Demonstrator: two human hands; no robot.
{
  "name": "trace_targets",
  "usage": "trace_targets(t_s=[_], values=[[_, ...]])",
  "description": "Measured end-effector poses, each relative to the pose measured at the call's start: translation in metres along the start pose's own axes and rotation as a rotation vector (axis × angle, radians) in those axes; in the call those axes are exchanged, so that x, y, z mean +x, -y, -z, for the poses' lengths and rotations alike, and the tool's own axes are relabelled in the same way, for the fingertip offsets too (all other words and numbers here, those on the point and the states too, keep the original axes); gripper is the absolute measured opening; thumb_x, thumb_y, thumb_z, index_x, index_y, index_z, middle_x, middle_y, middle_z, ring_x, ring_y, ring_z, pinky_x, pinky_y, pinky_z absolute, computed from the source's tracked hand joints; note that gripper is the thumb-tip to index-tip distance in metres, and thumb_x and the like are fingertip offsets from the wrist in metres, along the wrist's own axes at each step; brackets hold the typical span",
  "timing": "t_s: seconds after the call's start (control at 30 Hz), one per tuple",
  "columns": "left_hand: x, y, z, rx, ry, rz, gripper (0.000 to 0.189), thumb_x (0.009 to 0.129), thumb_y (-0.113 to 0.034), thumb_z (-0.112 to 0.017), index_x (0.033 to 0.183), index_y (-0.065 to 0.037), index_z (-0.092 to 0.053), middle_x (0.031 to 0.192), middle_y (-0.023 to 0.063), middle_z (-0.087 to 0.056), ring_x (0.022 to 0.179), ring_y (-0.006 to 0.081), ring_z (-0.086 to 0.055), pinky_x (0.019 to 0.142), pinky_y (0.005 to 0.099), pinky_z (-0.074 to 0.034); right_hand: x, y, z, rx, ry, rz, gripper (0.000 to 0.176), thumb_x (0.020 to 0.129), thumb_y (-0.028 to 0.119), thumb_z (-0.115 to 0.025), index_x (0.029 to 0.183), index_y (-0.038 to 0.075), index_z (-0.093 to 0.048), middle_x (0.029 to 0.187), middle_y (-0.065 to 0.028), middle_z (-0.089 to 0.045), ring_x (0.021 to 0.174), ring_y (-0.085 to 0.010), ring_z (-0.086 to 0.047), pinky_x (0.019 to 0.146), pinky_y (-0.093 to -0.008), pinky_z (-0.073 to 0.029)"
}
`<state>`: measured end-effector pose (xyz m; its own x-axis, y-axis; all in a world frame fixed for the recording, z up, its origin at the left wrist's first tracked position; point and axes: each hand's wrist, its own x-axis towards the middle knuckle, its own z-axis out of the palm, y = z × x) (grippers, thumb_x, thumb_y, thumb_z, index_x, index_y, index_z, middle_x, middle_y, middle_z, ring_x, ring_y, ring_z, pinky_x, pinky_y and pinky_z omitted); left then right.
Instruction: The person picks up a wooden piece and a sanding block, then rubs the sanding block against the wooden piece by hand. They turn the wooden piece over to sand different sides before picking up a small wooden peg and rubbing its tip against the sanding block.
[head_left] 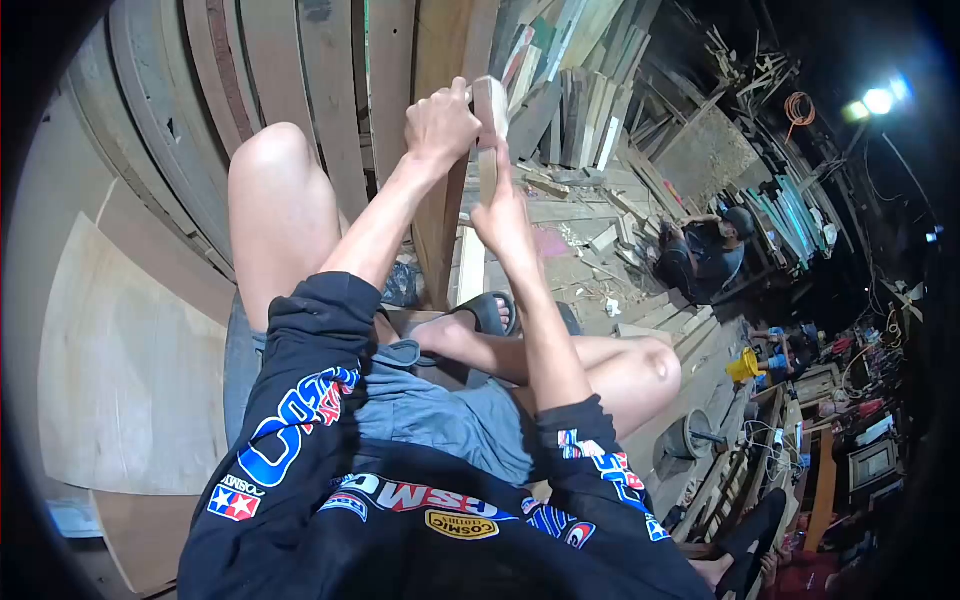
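Observation:
My left hand (pixel 440 125) is closed around the top of a small pale wooden piece (pixel 490 115) held out in front of my knees. Just below it, my right hand (pixel 503 215) grips the lower end of the same piece, fingers wrapped around it. I sit with both bare knees drawn up, wearing dark long sleeves with printed logos. One foot in a dark sandal (pixel 487 312) rests on a wooden board under the hands. Whether the piece is one part or two pressed together cannot be made out.
Long curved planks (pixel 300 90) lean ahead on the left, with a stack of short boards (pixel 580 110) beyond. Another person in dark clothes (pixel 708 255) crouches on the scrap-strewn floor. A yellow container (pixel 742 367) and cluttered benches sit at the right, under a lamp (pixel 878 100).

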<state>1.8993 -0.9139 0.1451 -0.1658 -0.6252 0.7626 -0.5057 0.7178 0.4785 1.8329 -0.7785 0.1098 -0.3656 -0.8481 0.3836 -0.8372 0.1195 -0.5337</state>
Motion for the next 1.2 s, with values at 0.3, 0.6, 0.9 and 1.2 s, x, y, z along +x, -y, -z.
trace_targets(t_s=[0.3,0.6,0.9,1.2], values=[[-0.005,0.007,-0.009,0.017,-0.018,-0.013,0.022,0.075,-0.013,-0.053,0.095,-0.004,-0.059,0.080,0.0210,-0.066,0.069,0.0384,-0.066,0.060,0.0483,-0.053,0.010,-0.005,0.000,-0.003,-0.050,0.046,0.096,0.067,-0.004,-0.050,0.150,0.018,-0.007,0.081,-0.0351,-0.058,0.084,-0.0483,-0.060,0.076,-0.0519,-0.049],[-0.006,0.003,-0.004,-0.032,-0.007,0.033,0.025,0.075,-0.012,-0.052,0.097,-0.004,-0.060,0.082,0.0217,-0.066,0.073,0.0406,-0.066,0.064,0.0507,-0.052,0.002,0.015,0.010,0.081,0.071,-0.116,0.099,0.066,-0.004,-0.050,0.150,0.018,-0.001,0.088,-0.0335,-0.061,0.084,-0.0484,-0.061,0.077,-0.0501,-0.049],[-0.002,0.001,-0.002,-0.060,-0.001,0.045,0.025,0.077,-0.013,-0.050,0.099,-0.006,-0.059,0.086,0.0214,-0.066,0.079,0.0421,-0.064,0.067,0.0534,-0.049,-0.002,-0.004,-0.008,0.032,-0.042,0.017,0.097,0.067,-0.002,-0.050,0.150,0.016,-0.003,0.085,-0.0344,-0.060,0.082,-0.0500,-0.060,0.076,-0.0515,-0.048],[0.002,-0.003,0.003,-0.145,0.032,0.177,0.028,0.077,-0.013,-0.051,0.102,-0.002,-0.060,0.086,0.0277,-0.065,0.083,0.0459,-0.063,0.074,0.0540,-0.049,-0.018,0.002,-0.015,0.168,-0.012,-0.004,0.094,0.068,-0.001,-0.050,0.149,0.011,-0.003,0.092,-0.0352,-0.060,0.087,-0.0490,-0.060,0.081,-0.0500,-0.048]])
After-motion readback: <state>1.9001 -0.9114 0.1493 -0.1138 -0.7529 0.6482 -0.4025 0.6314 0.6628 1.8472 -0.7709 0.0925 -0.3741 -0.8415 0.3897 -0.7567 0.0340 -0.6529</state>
